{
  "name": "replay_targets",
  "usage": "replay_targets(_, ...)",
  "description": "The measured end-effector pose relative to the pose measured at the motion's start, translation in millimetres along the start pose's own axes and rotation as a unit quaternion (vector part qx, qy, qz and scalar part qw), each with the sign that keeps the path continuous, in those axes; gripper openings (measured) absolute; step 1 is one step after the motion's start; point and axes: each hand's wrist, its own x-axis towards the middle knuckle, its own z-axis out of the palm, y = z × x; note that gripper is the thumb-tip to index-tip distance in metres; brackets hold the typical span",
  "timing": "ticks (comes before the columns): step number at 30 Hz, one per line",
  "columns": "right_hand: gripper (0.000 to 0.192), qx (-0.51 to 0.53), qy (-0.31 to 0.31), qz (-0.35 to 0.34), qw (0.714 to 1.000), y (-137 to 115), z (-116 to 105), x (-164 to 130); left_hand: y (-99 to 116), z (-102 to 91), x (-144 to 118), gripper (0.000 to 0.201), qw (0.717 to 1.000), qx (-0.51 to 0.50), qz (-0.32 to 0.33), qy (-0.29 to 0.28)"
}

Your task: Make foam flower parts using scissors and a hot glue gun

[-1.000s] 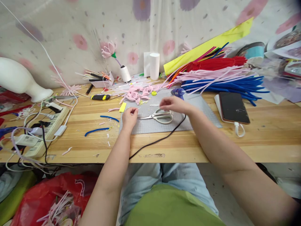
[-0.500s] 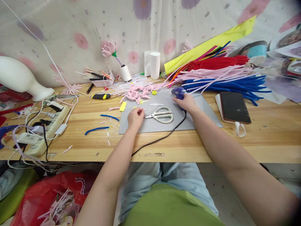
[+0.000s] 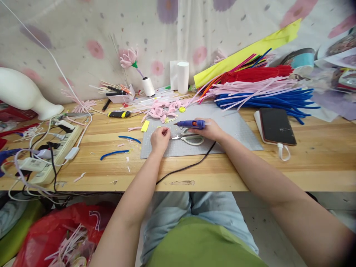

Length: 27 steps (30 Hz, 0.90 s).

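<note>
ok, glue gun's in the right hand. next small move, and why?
Probably bring the hot glue gun slightly left, toward the left hand: the right hand grips it with the nozzle aimed that way, just short of the pinched fingers. Anything between those is too small to make out.

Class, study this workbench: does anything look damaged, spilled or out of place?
Yes: near the front edge of the wooden table, a brownish patch looks chipped or stained. Left of the grey cutting mat, loose pink and white scraps lie scattered like uncleared offcuts.
</note>
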Motion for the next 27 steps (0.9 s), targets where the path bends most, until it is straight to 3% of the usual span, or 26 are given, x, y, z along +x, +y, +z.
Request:
replay_targets(6,0.031,-0.023,-0.034,-0.024,0.999,-7.2,-1.0,-2.0,-0.7,0.9,-0.5,0.015,0.999,0.009,0.031,0.007)
replay_targets(27,0.034,0.006,-0.031,-0.055,0.998,-2.2,5.5,-3.2,-3.2,1.8,0.7,0.013,0.999,0.013,0.041,0.012)
